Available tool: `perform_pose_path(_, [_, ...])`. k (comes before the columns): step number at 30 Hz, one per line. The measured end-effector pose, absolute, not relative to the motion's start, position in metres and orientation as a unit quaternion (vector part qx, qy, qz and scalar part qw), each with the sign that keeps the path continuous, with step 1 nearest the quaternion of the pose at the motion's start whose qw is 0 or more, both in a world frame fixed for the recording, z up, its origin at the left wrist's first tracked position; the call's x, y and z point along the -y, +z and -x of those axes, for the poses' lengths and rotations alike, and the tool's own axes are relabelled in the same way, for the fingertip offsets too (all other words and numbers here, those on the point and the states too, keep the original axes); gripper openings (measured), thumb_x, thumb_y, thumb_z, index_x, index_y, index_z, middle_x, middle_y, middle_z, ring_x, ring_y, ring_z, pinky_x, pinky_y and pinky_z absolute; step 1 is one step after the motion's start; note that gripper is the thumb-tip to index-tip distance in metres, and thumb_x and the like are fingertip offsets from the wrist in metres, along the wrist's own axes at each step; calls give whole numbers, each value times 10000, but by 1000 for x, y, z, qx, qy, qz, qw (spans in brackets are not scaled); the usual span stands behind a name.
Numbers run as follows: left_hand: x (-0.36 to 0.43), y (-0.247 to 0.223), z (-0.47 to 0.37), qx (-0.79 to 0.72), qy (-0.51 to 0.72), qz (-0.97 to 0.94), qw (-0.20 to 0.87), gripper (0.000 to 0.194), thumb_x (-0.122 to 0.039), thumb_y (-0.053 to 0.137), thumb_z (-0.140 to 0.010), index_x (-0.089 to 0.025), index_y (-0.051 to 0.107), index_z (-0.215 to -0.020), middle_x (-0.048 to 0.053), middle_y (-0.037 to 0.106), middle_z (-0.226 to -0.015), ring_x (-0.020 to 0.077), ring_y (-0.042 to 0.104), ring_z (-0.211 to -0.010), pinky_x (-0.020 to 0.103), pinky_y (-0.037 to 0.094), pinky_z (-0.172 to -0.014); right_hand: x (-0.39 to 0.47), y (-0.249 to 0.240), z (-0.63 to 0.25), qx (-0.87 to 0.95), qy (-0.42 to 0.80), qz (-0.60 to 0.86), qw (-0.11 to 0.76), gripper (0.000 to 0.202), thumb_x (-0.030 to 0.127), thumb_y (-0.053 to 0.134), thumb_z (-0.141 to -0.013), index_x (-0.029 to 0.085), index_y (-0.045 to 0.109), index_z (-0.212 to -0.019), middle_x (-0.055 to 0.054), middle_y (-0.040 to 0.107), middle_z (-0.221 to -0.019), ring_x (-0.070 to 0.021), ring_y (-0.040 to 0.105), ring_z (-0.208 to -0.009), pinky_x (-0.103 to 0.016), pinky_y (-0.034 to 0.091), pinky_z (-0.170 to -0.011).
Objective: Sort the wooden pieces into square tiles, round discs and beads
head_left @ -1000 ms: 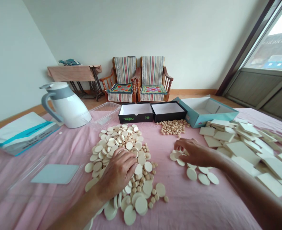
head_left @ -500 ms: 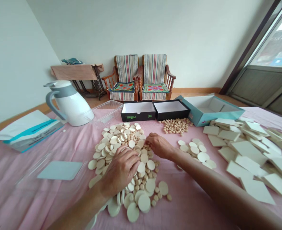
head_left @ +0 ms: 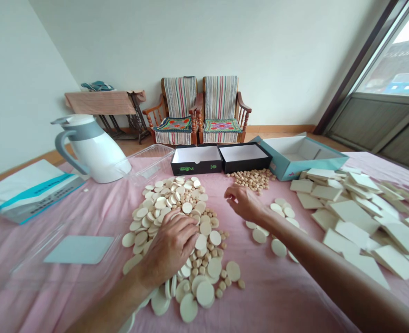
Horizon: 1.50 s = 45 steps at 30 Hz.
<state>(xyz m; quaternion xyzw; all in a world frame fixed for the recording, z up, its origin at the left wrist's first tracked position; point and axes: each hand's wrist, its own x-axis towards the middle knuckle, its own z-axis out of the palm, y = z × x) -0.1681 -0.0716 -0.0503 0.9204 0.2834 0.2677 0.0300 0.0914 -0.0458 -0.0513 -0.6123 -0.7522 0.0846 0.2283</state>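
Note:
My left hand [head_left: 172, 241] lies on a mixed pile of pale round wooden discs [head_left: 205, 293] and small wooden bead-like pieces [head_left: 211, 249]. Its fingers are stretched out over the discs. To the right of that pile, my right hand [head_left: 245, 202] is over the cloth with curled fingers. Whatever may be in those fingers is hidden. Just beyond it sits a heap of small wooden bead-like pieces [head_left: 255, 178]. A smaller group of discs [head_left: 279, 248] is partly covered by my right forearm.
Along the back stand two black boxes [head_left: 195, 167] and a light blue box [head_left: 288, 172]. Square wooden tiles [head_left: 355, 217] are heaped at right. At left are a white jug [head_left: 102, 155], a carton [head_left: 38, 196] and clear plastic trays [head_left: 77, 249]. Pink cloth [head_left: 260, 296] covers the table.
My right hand has left the mixed pile and moved right, toward the heap of bead-like pieces. My left hand stays on the pile. The view has shifted slightly.

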Motion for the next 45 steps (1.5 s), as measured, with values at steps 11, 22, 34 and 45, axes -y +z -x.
perform_pose_path(11, [71, -49, 168, -281, 269, -921, 26, 151, -151, 514, -877, -210, 652, -893, 18, 671, -956, 168, 599, -939, 448, 343, -1033, 53, -74, -44, 779, 145, 554, 256, 153, 43, 492, -718, 161, 565, -783, -29, 585, -775, -114, 503, -663, -219, 359, -617])
perform_pose_path(22, [71, -50, 169, -283, 270, -920, 33, 155, -162, 518, -880, -222, 656, -916, 17, 673, -959, 170, 600, -955, 452, 343, -1041, 36, -48, -92, 700, 2, 684, 207, 221, 61, 456, -797, 139, 606, -940, -106, 606, -966, -166, 547, -770, -253, 327, -585])
perform_pose_path(34, [72, -48, 168, -281, 265, -922, 28, 162, -152, 506, -879, -212, 654, -905, 26, 668, -961, 171, 595, -947, 463, 345, -1040, 41, -74, -38, 778, 125, 565, 245, 219, 27, 469, -755, 150, 630, -837, -67, 605, -865, -141, 562, -789, -225, 402, -693])
perform_pose_path(45, [72, -49, 169, -283, 265, -921, 38, 158, -165, 511, -884, -218, 658, -906, 22, 673, -964, 170, 598, -958, 454, 339, -1044, 33, -57, -99, 675, -22, 686, 272, 325, 29, 449, -773, 129, 630, -1025, -121, 594, -996, -181, 548, -837, -259, 386, -671])
